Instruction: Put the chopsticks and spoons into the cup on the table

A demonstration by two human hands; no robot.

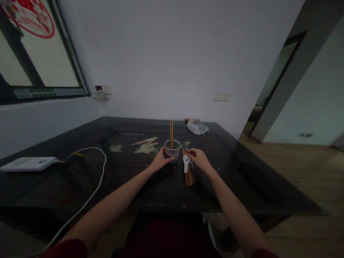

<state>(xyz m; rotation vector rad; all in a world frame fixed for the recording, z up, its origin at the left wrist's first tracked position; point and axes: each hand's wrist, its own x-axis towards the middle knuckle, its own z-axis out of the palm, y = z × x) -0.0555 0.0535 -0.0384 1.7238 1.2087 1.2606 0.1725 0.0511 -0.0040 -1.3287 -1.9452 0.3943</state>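
Note:
A clear plastic cup (172,151) stands near the middle of the dark table (120,179), with two wooden chopsticks (171,133) upright in it. My left hand (160,160) is wrapped round the cup's left side. To the right of the cup lies a bundle of chopsticks (189,173) with a white spoon (186,163) on top. My right hand (198,158) rests over the far end of that bundle, fingers pinched at the chopstick tips.
A white power bank (28,163) with a white cable (92,186) lies at the table's left. A crumpled plastic bag (197,126) sits at the far edge by the wall. Open floor and a doorway lie to the right.

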